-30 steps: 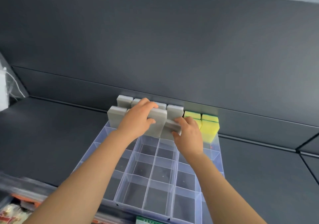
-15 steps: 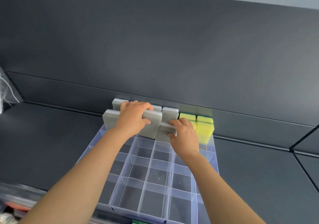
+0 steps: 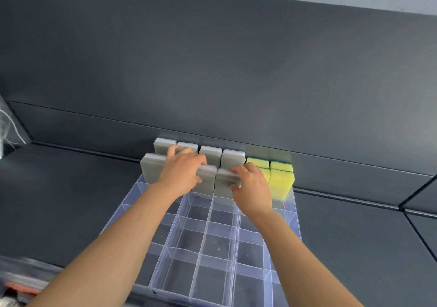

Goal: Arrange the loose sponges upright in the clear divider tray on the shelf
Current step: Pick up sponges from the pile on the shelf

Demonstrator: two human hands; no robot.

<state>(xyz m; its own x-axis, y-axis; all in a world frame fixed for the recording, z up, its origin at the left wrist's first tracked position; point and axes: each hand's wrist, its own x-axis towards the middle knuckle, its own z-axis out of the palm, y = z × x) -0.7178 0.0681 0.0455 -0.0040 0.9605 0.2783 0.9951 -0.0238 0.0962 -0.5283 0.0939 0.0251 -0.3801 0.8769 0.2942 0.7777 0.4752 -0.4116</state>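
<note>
Sponges in clear tray [image 3: 191,280]
Fingers curl: left hand [image 3: 183,173] grips left grey sponge [image 3: 209,179], right hand [image 3: 254,188] grips right grey sponge [image 3: 223,186] (yellow sponges [image 3: 281,180] just beside).

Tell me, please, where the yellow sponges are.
Head view: the yellow sponges stand in the clear divider tray, far-right corner, right of the grey sponges, by the right hand.

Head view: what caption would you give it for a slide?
Left hand and right hand set grey sponges upright in a clear divider tray beside yellow sponges.
</note>
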